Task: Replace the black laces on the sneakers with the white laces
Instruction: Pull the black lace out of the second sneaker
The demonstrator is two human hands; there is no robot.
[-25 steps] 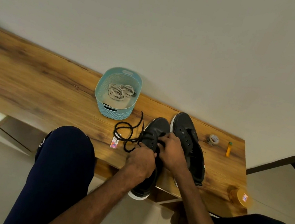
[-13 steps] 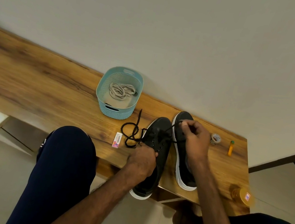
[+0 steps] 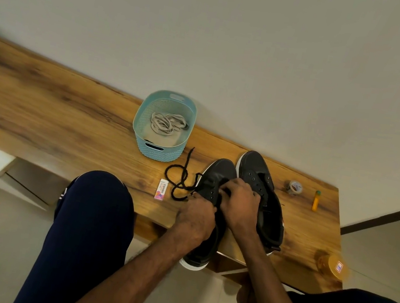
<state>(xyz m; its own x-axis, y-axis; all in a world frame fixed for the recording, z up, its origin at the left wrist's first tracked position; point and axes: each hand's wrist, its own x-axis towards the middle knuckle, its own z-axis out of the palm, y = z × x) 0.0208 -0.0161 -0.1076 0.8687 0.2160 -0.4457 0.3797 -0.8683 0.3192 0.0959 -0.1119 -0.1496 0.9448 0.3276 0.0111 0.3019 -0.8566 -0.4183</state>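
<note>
Against a pale wall [image 3: 240, 38], wooden bench [image 3: 53, 112], black sneakers [image 3: 257, 167], black lace [image 3: 178, 174], teal basket [image 3: 158, 153]

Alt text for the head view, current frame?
A left hand and right hand work at the eyelets of a black canvas sneaker beside its pair on a wooden bench, a black cord lace trailing loose. White flat laces lie in a pale blue plastic basket.

A home room: wooden desk [image 3: 41, 107] against plain wall, tiled floor
</note>
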